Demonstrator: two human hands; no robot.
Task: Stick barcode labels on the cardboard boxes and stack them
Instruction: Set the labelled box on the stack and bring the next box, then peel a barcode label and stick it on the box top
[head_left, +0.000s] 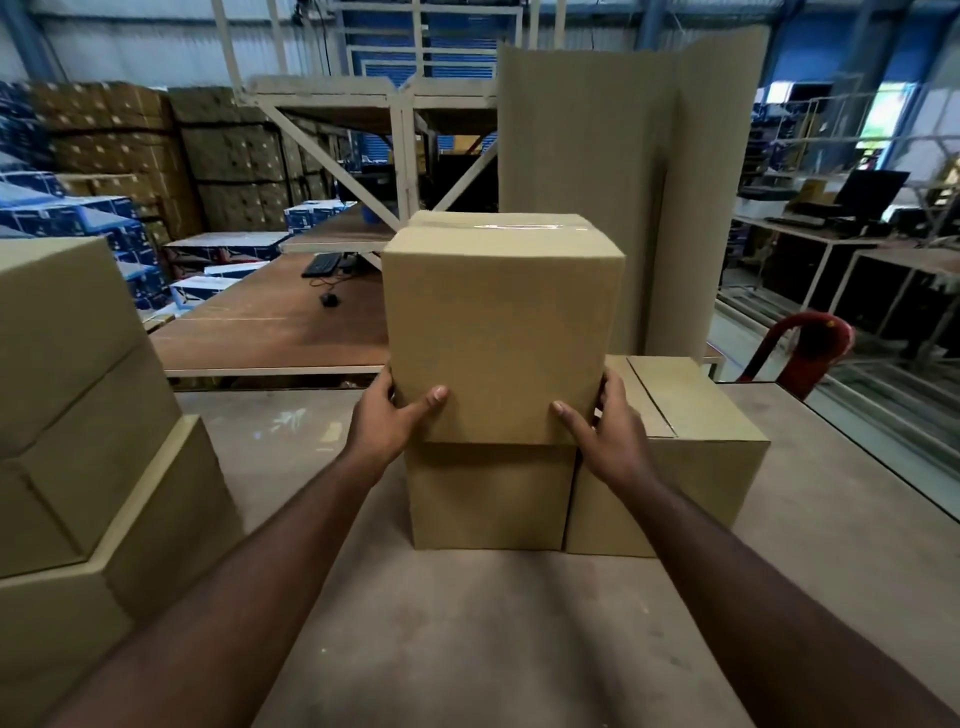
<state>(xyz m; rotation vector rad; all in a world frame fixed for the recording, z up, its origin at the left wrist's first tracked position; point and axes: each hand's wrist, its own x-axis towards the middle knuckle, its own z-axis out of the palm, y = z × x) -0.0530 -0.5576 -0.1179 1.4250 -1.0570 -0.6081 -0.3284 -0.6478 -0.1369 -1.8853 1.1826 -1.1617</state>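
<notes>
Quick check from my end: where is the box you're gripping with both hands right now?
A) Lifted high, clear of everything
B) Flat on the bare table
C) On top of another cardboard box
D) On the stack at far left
C: the held box, gripped low on its sides by the left hand and right hand, sits over the lower box on the table.

An upper box (501, 327) sits on a lower box (488, 496) at the table's (467, 649) middle, with a third box (691, 441) touching the lower one's right side. A stack of boxes (88, 415) stands at the near left. Behind the third box stands a cardboard roll (623, 197); a far table (275, 322) with a keyboard (321, 264) lies behind left.
</notes>
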